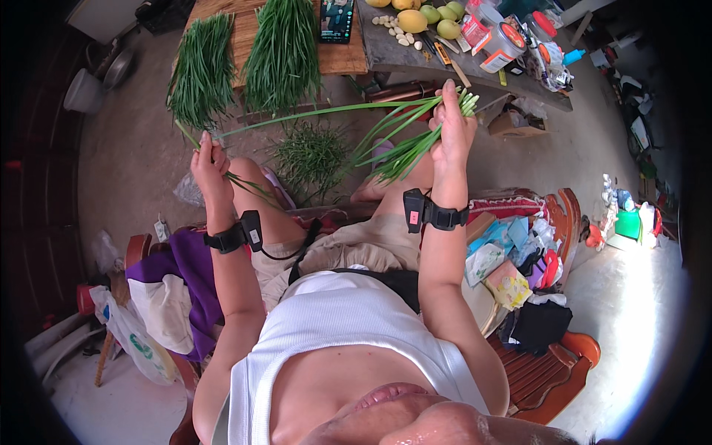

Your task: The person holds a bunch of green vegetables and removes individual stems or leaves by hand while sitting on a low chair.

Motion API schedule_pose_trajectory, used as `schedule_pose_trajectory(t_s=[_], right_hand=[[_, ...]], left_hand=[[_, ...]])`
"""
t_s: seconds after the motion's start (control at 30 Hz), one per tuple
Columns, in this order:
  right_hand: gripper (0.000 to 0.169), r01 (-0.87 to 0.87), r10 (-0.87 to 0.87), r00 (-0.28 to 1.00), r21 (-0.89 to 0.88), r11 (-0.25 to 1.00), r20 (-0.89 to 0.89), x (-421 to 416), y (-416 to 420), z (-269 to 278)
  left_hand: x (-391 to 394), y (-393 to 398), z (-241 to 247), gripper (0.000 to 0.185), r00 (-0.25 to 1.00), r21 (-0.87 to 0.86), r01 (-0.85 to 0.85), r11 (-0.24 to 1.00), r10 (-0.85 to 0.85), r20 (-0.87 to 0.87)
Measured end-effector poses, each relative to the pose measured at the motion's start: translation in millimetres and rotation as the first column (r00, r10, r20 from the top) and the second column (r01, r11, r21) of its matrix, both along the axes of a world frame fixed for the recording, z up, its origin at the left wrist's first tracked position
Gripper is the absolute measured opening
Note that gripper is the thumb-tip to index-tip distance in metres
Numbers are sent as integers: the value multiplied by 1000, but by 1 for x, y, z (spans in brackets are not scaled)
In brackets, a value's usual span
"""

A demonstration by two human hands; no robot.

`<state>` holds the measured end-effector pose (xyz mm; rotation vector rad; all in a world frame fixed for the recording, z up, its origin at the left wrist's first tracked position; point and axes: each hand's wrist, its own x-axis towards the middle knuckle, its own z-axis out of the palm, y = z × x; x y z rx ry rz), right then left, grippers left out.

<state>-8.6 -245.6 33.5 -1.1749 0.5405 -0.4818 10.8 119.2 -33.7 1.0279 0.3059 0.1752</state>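
My right hand [455, 130] grips a bunch of garlic chives [403, 153], its pale cut ends pointing up and right past the thumb. One long green blade [328, 111] stretches from that bunch across to the fingertips of my left hand [212, 161]. A few more stalks [242, 182] are held in the left fingers and trail down over the thigh. Ahead on the wooden board [343, 60] lie two larger chive bundles, a left one [203, 69] and a right one [281, 55]. A loose heap of thin green scraps [311, 150] sits on the floor between my feet.
A phone [335, 22] with a lit screen rests on the board. The grey tabletop [384, 53] holds peeled garlic cloves [401, 38], yellow and green fruit [412, 21], a utility knife [442, 54] and plastic tubs [503, 47]. Clothes and packets [509, 283] crowd the wooden bench [542, 384].
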Motion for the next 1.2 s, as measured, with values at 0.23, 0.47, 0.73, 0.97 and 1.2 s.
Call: schedule_pose_trajectory(t_s=[0.23,0.47,0.73,0.97,1.2], right_hand=[[26,34,-34,999,-8,999,41,-6,-3,4],[25,6,-4,999,-45,999,42,-10,6,5],[27,-353,350,936,-162,922,-43,-23,58,8],[23,-466,463,884,-193,864,-59,-33,74,-5],[22,-507,503,860,-244,827,-86,-34,73,-14]], left_hand=[[4,13,11,32,966,-227,-241,944,255,37],[0,20,11,36,940,-297,-200,934,268,211],[-26,-117,39,28,856,460,433,775,-513,58],[-36,-140,40,25,700,249,682,688,-712,48],[-32,-122,33,20,648,364,720,591,-760,-49]])
